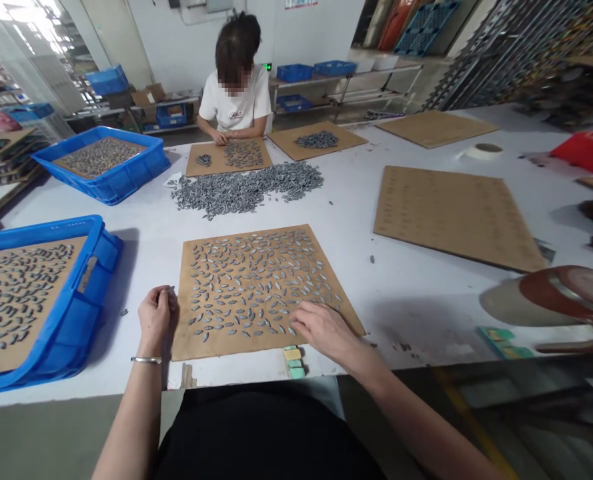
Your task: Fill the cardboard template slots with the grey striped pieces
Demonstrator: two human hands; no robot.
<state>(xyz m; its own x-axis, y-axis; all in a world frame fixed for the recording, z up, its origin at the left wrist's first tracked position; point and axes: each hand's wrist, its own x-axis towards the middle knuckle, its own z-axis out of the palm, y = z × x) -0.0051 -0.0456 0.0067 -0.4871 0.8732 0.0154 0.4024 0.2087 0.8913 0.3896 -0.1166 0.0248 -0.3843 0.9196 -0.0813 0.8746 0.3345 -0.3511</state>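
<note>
A brown board (180,340) lies on the white table in front of me, covered with many small grey leaf-shaped pieces (249,300) spread in loose rows. My left hand (155,313) is beside the board's left edge, thumb and fingers pinched together, with a small grey tip showing at the fingertips. Over the lower right of the board, my right hand (323,330) reaches down with its fingers drawn together and touching the pieces. Whatever sits between those right fingertips is hidden. Past the board's far edge lies a large heap of the same grey pieces (241,193).
Blue crates (89,300) holding filled boards stand at left. Another person (236,93) works across the table at a smaller board. Bare boards (451,213), a tape roll (483,152) and a brown-and-grey container (526,297) are at right. Small yellow-green blocks (293,361) sit at the near edge.
</note>
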